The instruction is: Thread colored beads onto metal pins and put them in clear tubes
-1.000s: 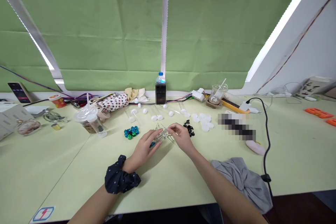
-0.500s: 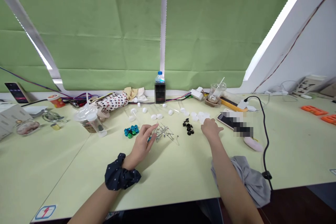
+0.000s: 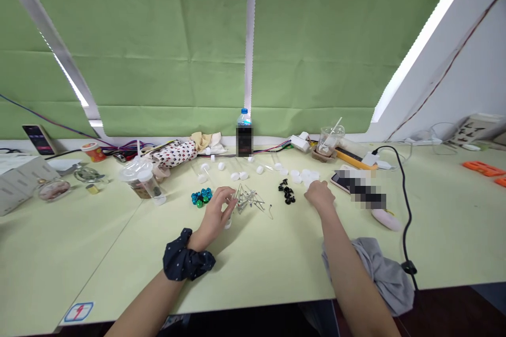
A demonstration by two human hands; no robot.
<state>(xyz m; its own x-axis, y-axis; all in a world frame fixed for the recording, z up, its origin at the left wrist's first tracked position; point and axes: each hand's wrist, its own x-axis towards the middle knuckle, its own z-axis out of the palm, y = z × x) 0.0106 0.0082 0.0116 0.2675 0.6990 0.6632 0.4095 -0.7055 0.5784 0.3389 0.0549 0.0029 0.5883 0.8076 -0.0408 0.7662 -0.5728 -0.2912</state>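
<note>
My left hand (image 3: pixel 215 214), a dark scrunchie (image 3: pixel 186 263) on its wrist, rests on the pale green table (image 3: pixel 256 258) with curled fingers touching a small heap of metal pins (image 3: pixel 248 199). What its fingers hold is too small to make out. My right hand (image 3: pixel 319 194) lies palm down over a cluster of white caps (image 3: pixel 302 174), fingers curled; anything under them is hidden. A pile of small black pieces (image 3: pixel 287 192) sits between the hands. Blue and green beads (image 3: pixel 201 197) lie left of my left hand.
A water bottle (image 3: pixel 244 140) stands at the back. A lidded plastic cup (image 3: pixel 139 181), a patterned pouch (image 3: pixel 176 152), a clear cup with a stick (image 3: pixel 329 139), a phone (image 3: pixel 344 181), a black cable (image 3: pixel 405 205) and a grey cloth (image 3: pixel 385 271) surround the work spot.
My right hand left the pins and moved right to the white caps. My left hand stayed by the pins. The view shifted slightly.
</note>
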